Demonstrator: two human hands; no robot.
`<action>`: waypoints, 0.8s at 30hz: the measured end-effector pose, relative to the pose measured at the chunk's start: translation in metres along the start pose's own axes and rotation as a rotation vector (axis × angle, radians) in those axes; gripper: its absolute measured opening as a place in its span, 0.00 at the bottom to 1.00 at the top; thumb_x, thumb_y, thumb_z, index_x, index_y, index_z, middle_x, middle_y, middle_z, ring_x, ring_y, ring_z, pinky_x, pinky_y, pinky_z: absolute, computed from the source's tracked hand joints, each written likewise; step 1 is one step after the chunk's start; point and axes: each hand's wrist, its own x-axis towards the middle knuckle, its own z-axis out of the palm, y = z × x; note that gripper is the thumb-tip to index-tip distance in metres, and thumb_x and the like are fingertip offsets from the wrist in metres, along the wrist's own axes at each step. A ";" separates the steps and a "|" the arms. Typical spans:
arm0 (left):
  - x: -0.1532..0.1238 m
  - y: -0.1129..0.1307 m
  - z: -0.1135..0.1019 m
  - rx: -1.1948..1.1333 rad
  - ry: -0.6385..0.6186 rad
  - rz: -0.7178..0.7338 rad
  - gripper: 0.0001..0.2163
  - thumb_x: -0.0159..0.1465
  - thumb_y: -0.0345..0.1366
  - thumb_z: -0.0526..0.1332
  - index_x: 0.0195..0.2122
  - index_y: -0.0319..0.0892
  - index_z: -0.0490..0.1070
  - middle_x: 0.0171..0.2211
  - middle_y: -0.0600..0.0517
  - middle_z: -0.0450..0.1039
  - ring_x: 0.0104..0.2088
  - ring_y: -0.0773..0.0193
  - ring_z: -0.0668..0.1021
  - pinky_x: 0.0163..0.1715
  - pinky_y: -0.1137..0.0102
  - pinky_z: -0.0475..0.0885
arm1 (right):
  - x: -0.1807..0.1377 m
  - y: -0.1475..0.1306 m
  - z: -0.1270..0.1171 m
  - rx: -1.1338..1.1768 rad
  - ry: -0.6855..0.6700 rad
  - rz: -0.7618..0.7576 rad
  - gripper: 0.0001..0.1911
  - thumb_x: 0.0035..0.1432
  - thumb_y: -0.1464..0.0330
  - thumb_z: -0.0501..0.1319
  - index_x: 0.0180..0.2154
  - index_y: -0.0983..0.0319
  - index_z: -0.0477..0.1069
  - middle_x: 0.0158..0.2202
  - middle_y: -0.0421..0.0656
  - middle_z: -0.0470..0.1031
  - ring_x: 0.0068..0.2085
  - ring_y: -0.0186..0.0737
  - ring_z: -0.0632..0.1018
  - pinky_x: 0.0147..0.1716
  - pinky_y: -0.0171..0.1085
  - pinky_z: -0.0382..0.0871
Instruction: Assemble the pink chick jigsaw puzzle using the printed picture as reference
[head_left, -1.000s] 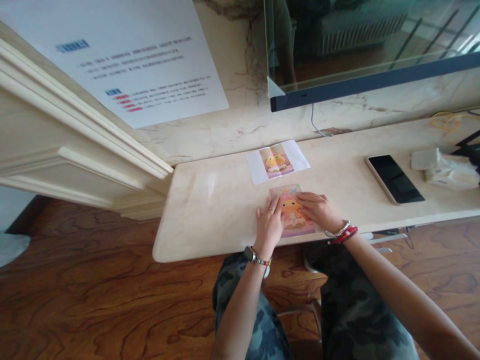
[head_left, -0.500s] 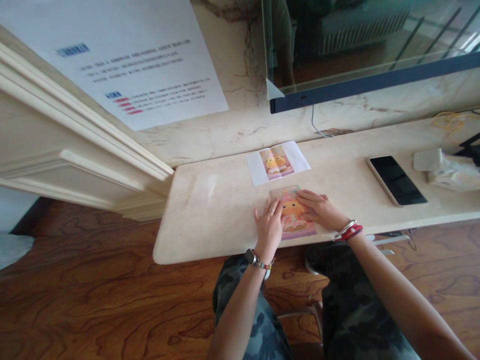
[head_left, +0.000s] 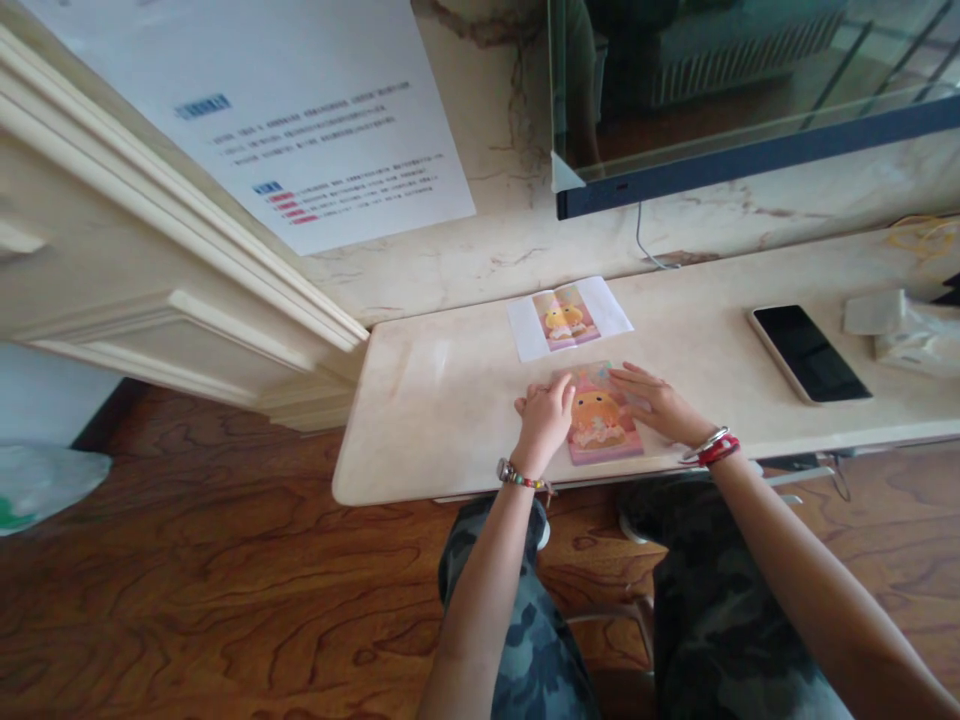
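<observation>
A small pink picture board with a yellow cartoon chick lies near the front edge of the marble counter. My left hand rests at its left edge with the fingers curled onto it. My right hand lies flat on its right side, fingers stretched out. Behind the board lies a white paper sheet printed with the same chick picture.
A black phone lies face up to the right, with a tissue pack beyond it. A printed notice hangs on the wall. A glass panel with a dark frame stands at the back. Wooden floor lies below.
My left hand's fingers have curled from flat to bent at the board's left edge. The view has shifted slightly right and down; the board stays in place.
</observation>
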 end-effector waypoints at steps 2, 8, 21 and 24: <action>0.013 -0.007 -0.013 -0.104 0.032 -0.020 0.16 0.63 0.40 0.43 0.50 0.47 0.60 0.38 0.48 0.72 0.42 0.59 0.70 0.43 0.59 0.63 | 0.003 -0.014 0.000 0.036 0.091 -0.027 0.19 0.55 0.64 0.52 0.49 0.61 0.63 0.49 0.46 0.66 0.54 0.44 0.62 0.48 0.45 0.60; 0.007 -0.034 -0.048 -0.433 0.328 -0.132 0.16 0.63 0.39 0.43 0.48 0.41 0.60 0.36 0.48 0.71 0.38 0.67 0.72 0.41 0.70 0.65 | 0.020 -0.100 0.038 -0.119 0.036 0.011 0.12 0.53 0.66 0.55 0.39 0.63 0.68 0.40 0.47 0.70 0.43 0.43 0.68 0.42 0.43 0.62; -0.044 -0.045 -0.010 -0.327 0.298 -0.079 0.11 0.61 0.34 0.48 0.42 0.39 0.65 0.35 0.46 0.71 0.36 0.64 0.73 0.38 0.68 0.68 | 0.034 -0.084 0.038 -0.065 -0.092 0.149 0.07 0.52 0.71 0.56 0.34 0.67 0.69 0.32 0.46 0.71 0.34 0.37 0.71 0.35 0.34 0.64; -0.045 -0.027 0.004 -0.202 0.232 0.121 0.10 0.60 0.34 0.51 0.42 0.41 0.66 0.39 0.46 0.69 0.42 0.62 0.71 0.42 0.65 0.65 | 0.015 -0.058 0.019 -0.005 -0.011 0.153 0.08 0.52 0.68 0.56 0.35 0.64 0.70 0.32 0.44 0.72 0.32 0.35 0.72 0.34 0.34 0.65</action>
